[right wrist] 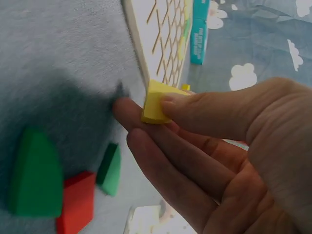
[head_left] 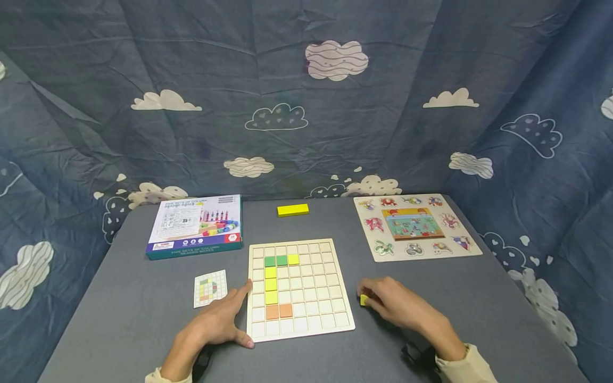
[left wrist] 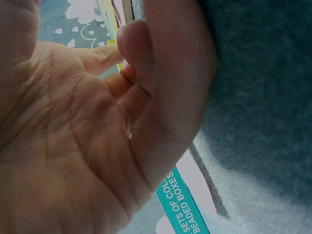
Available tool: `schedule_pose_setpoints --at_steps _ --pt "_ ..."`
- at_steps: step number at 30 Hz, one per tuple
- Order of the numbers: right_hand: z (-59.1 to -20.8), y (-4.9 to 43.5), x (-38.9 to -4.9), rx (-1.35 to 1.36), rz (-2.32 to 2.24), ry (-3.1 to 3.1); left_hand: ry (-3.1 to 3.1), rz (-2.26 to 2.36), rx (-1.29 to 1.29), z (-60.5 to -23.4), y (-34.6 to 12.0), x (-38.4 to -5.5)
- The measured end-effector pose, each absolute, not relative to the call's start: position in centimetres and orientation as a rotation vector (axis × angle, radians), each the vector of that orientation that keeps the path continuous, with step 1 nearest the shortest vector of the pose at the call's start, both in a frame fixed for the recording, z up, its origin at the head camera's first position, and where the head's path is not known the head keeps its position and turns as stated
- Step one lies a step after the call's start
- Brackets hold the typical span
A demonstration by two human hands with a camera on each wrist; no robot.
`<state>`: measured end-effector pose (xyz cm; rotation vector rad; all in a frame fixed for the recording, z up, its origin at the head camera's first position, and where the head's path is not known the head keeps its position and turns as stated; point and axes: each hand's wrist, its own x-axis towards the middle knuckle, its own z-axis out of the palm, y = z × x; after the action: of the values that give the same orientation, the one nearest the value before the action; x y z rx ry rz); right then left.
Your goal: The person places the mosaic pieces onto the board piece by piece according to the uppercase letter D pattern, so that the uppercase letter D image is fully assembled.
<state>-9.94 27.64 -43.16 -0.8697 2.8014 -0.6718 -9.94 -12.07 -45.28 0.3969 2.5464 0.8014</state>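
A pale wooden grid board (head_left: 316, 308) lies mid-table, with two green squares (head_left: 275, 260), several yellow squares (head_left: 271, 284) and two orange squares (head_left: 279, 311) in its left part. My left hand (head_left: 215, 322) rests at the board's left edge, fingers and thumb spread and touching it. Its palm (left wrist: 63, 131) fills much of the left wrist view. To the right of the board, my right hand (head_left: 399, 304) pinches a small yellow block (right wrist: 155, 103) between thumb and fingers, just above the table. A pattern card (head_left: 210, 289) lies beside my left hand.
A boxed bead set (head_left: 196, 226) sits at back left, a long yellow block (head_left: 293, 210) at back centre, a picture puzzle board (head_left: 416, 229) at back right. In the right wrist view, green blocks (right wrist: 36, 175) and a red block (right wrist: 78, 202) lie near my right hand.
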Motion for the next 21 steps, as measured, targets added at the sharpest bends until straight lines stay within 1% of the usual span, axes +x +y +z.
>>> schedule_pose_setpoints --at_steps 6,16,21 --pt "-42.8 26.3 -10.3 -0.836 -0.700 2.836 2.549 0.798 0.400 -45.3 -12.0 -9.9" --pt "-42.8 24.4 -11.2 -0.981 -0.640 2.847 2.540 0.793 0.386 -45.1 -11.9 -9.9" --pt "-42.6 23.5 -11.4 -0.993 -0.617 2.846 2.557 0.792 0.401 -45.1 -11.9 -9.9"
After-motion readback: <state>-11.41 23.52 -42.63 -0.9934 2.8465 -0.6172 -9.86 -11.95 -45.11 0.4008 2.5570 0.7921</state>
